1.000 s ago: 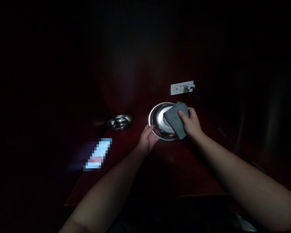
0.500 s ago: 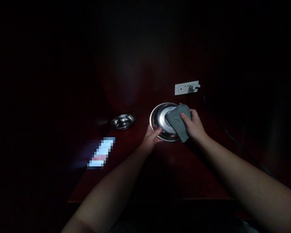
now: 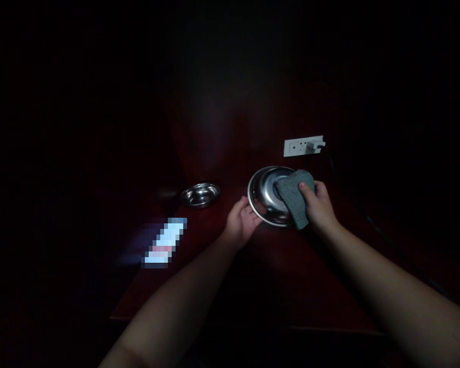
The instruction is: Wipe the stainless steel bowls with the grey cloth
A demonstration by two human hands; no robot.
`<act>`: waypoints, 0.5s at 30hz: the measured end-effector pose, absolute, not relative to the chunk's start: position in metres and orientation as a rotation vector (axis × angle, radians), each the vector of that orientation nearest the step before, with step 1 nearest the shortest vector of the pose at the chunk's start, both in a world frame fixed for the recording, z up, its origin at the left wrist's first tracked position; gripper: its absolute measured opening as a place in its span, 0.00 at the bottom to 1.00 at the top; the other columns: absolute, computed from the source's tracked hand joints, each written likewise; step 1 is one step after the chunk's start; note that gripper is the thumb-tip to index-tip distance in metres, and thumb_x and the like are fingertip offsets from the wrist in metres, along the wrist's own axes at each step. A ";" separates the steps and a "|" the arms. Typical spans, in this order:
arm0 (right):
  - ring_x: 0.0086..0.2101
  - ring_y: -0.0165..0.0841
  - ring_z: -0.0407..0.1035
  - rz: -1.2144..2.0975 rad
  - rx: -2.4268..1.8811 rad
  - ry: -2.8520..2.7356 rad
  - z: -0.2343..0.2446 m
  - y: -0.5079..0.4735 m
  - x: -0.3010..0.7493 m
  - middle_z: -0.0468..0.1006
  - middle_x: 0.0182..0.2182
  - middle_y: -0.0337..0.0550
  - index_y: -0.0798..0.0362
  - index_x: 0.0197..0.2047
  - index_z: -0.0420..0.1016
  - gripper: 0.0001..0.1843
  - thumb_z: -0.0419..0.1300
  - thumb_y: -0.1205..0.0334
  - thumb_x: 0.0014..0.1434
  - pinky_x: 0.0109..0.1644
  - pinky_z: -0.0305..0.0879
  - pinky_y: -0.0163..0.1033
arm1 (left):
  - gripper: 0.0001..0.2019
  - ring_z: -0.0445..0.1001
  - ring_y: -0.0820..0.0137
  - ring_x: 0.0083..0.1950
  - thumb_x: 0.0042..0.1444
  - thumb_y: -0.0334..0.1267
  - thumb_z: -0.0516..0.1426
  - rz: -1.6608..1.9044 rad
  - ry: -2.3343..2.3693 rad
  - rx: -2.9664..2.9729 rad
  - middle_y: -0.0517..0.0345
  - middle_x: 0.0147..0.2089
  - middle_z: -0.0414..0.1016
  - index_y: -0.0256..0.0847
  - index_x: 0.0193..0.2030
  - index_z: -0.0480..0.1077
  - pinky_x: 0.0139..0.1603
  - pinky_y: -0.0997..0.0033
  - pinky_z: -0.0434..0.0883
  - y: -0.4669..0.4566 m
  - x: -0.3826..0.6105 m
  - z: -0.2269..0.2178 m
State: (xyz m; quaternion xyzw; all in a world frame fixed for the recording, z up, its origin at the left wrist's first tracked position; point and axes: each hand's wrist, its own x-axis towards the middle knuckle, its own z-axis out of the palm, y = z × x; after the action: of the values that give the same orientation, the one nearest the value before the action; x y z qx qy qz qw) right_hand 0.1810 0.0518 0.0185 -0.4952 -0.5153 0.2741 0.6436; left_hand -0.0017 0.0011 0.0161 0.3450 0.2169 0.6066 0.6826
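A shiny steel bowl [image 3: 266, 197] is held up over the dark red table, tilted, its rounded underside towards me. My right hand [image 3: 320, 204] grips its right side through a folded grey-green cloth [image 3: 297, 197], thumb on top of the cloth; the fingers behind are hidden. My left hand [image 3: 242, 222] is open at the bowl's lower left rim, palm up with fingers spread, the fingertips close under the rim. Whether they touch it I cannot tell. A second steel bowl [image 3: 200, 196] rests upright on the table to the left.
A glowing, pixelated phone-like screen [image 3: 164, 243] lies at the table's left. On the back wall is a white socket plate [image 3: 297, 147] with a plug in it; a dark cable [image 3: 387, 235] runs down to the right. The table's front edge [image 3: 253, 323] shows below. Surroundings are very dark.
My left thumb has come off the bowl and the left fingers have opened. The right hand still grips the bowl with the cloth. The whole view has shifted slightly.
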 end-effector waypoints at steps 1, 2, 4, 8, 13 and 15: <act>0.40 0.39 0.67 0.617 -1.128 -1.171 0.019 0.052 0.181 0.71 0.38 0.43 0.49 0.42 0.64 0.26 0.58 0.38 0.47 0.44 0.62 0.46 | 0.18 0.73 0.66 0.43 0.50 0.47 0.55 1.358 0.484 0.804 0.49 0.41 0.73 0.36 0.43 0.66 0.48 0.62 0.70 0.000 -0.001 0.016; 0.40 0.39 0.67 0.614 -1.119 -1.183 0.018 0.052 0.181 0.71 0.38 0.43 0.49 0.42 0.63 0.27 0.58 0.38 0.47 0.44 0.62 0.46 | 0.18 0.73 0.66 0.43 0.49 0.44 0.57 1.357 0.491 0.852 0.50 0.43 0.72 0.38 0.45 0.65 0.47 0.62 0.70 -0.002 0.000 0.015; 0.40 0.39 0.67 0.621 -1.086 -1.222 0.018 0.052 0.180 0.71 0.38 0.42 0.49 0.42 0.63 0.27 0.58 0.38 0.47 0.44 0.63 0.46 | 0.23 0.72 0.64 0.46 0.47 0.39 0.60 1.350 0.542 0.948 0.53 0.49 0.69 0.44 0.51 0.61 0.46 0.58 0.71 -0.005 0.003 0.013; 0.40 0.39 0.66 0.650 -1.080 -1.263 0.016 0.051 0.178 0.71 0.39 0.43 0.49 0.43 0.62 0.27 0.57 0.38 0.47 0.45 0.62 0.48 | 0.27 0.72 0.62 0.46 0.45 0.40 0.62 1.348 0.668 1.035 0.53 0.50 0.68 0.46 0.53 0.59 0.43 0.53 0.72 -0.006 0.004 0.011; 0.38 0.39 0.66 0.662 -1.105 -1.313 0.015 0.052 0.180 0.71 0.38 0.42 0.49 0.43 0.62 0.27 0.56 0.37 0.48 0.44 0.62 0.48 | 0.28 0.72 0.62 0.46 0.43 0.41 0.63 1.398 0.682 1.001 0.54 0.49 0.69 0.44 0.52 0.60 0.45 0.57 0.71 -0.002 0.001 0.012; 0.38 0.39 0.66 0.655 -1.098 -1.343 0.016 0.051 0.181 0.71 0.37 0.42 0.49 0.42 0.63 0.26 0.57 0.38 0.48 0.44 0.62 0.48 | 0.27 0.72 0.62 0.46 0.43 0.41 0.63 1.419 0.686 0.989 0.54 0.49 0.69 0.43 0.51 0.62 0.46 0.58 0.70 -0.001 0.000 0.012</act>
State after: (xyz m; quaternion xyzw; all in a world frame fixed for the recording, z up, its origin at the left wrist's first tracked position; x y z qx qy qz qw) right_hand 0.1806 0.0511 0.0157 -0.4736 -0.5794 0.2827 0.6000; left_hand -0.0002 -0.0006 0.0122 0.4263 0.2958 0.6114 0.5974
